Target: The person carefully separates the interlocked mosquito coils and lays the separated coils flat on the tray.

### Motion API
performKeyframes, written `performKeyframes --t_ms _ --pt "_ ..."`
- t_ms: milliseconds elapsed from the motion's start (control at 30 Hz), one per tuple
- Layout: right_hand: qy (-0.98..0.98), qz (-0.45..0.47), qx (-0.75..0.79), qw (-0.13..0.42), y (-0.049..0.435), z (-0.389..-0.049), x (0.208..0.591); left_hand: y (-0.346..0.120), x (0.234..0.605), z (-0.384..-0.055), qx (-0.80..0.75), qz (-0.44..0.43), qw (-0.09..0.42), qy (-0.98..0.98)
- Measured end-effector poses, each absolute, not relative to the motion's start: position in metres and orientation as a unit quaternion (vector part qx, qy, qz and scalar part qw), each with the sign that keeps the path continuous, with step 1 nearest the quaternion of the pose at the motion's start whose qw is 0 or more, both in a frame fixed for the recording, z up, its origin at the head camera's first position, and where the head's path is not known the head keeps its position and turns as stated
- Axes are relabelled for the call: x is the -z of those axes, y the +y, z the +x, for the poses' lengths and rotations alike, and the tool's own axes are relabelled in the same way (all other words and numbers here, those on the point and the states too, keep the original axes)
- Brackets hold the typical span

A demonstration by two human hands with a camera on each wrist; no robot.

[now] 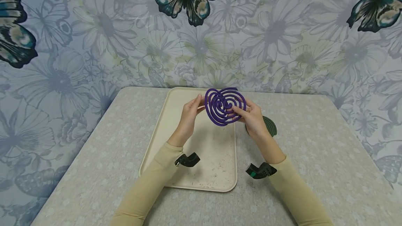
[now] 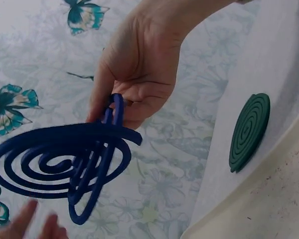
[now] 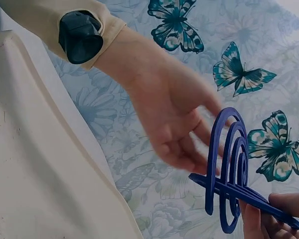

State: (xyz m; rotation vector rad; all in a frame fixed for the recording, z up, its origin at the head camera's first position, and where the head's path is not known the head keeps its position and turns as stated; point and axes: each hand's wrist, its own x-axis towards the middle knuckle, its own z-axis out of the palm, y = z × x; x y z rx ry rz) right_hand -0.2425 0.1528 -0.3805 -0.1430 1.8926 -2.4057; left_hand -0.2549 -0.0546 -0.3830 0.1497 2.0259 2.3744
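A pair of purple mosquito coils [image 1: 216,111], wound through each other and standing at an angle, is held up above the tray's far right part. My right hand [image 1: 255,118] pinches them at the right edge between thumb and fingers; in the left wrist view the same hand [image 2: 144,69] grips a loop from above. My left hand [image 1: 188,118] is at their left side, fingers loosely extended close to the rim. In the left wrist view its fingertips [image 2: 22,219] look blurred and stand apart from the coils. The right wrist view shows the coils [image 3: 229,174] nearly edge-on.
Under the hands lies a cream tray [image 1: 169,170] with small dark crumbs on its near right part. A green spiral coil [image 1: 270,126] lies on the table [image 1: 311,142] to the tray's right, partly behind my right hand. Butterfly-patterned wall covering [image 1: 267,51] rises behind the table.
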Motion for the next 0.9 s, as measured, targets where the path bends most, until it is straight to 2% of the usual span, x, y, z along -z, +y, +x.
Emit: performKeyframes --t_ms 100,267,367,700,900 --pt "0.603 -0.054 0.794 0.051 0.153 -0.242 0.379 -0.053 0.387 -0.256 -0.774 0.033 0.046 0.631" --pt "0.562 -0.051 0.821 0.083 0.152 -0.239 0.375 -0.05 0.392 -0.258 -0.819 0.053 0.179 0.544" --pt "0.546 -0.036 0.832 0.091 0.151 -0.237 0.371 -0.049 0.393 -0.258 -0.849 0.07 0.218 0.476" --pt "0.529 -0.044 0.842 0.097 0.15 -0.236 0.369 -0.045 0.399 -0.258 -0.836 0.116 0.254 0.473" --pt "0.555 -0.063 0.827 0.058 0.155 -0.234 0.368 -0.045 0.396 -0.256 -0.83 0.088 0.174 0.522"
